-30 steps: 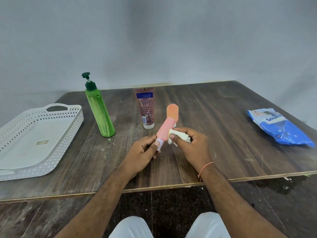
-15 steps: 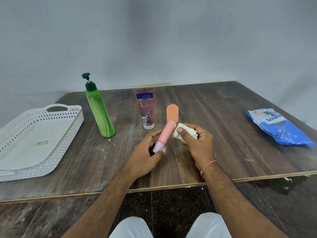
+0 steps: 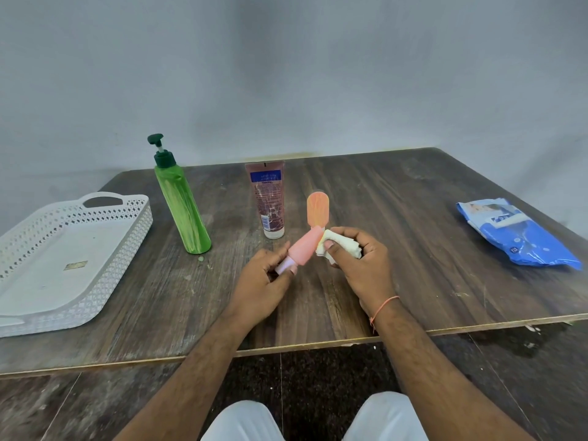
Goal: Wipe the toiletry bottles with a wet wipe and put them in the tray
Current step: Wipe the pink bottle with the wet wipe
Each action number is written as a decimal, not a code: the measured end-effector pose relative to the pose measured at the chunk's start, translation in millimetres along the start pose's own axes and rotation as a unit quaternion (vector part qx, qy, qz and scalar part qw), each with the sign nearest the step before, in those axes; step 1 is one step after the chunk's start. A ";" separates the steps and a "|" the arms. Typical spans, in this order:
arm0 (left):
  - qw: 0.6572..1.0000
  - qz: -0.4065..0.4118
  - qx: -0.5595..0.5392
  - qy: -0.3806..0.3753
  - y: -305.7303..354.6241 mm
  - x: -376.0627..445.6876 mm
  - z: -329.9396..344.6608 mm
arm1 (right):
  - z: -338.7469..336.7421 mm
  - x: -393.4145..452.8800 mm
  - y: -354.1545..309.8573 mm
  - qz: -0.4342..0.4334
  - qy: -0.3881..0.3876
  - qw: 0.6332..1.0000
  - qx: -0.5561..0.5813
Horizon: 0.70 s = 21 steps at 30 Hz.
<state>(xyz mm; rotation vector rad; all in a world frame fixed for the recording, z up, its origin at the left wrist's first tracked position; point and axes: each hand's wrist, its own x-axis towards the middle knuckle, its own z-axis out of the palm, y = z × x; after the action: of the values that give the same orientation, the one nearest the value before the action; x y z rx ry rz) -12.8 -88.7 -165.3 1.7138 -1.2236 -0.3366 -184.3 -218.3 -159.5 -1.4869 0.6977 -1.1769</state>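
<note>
My left hand (image 3: 264,281) pinches the white cap end of a pink tube (image 3: 305,248), which tilts up and away to its orange flat end. My right hand (image 3: 359,265) holds a crumpled white wet wipe (image 3: 342,246) pressed against the tube's right side, near its middle. A tall green pump bottle (image 3: 184,208) stands upright behind my left hand. A brown tube with a blue label (image 3: 269,198) stands on its white cap beside it. The white perforated tray (image 3: 133,230) lies at the left edge of the table with no bottles in it.
A blue pack of wet wipes (image 3: 515,237) lies on the right side of the wooden table (image 3: 397,192). The table's front edge runs just below my wrists. A grey wall stands behind the table. A small sticker lies on the tray floor.
The wipe in my right hand slid up the tube, away from the cap end, then came back against its middle. My left hand shifted its pinch on the cap slightly.
</note>
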 end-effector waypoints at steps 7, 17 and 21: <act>0.999 -0.002 -0.033 0.004 2.8 -4.2 -1.4 | 3.4 -7.2 -3.8 -0.107 0.045 0.982 -0.148; 0.998 0.031 -0.024 0.048 5.1 -8.7 -3.9 | 10.7 -16.3 -3.7 -0.275 -0.055 0.920 -0.273; 0.997 0.040 -0.010 0.060 6.6 -11.3 -4.7 | 7.7 -12.9 -5.0 -0.220 0.002 0.942 -0.253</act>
<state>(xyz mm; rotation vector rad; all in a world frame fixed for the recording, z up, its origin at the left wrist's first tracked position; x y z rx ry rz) -18.5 -76.8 -160.9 1.6394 -1.1927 -0.1933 -182.4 -202.6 -158.3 -2.1546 0.7261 -1.3972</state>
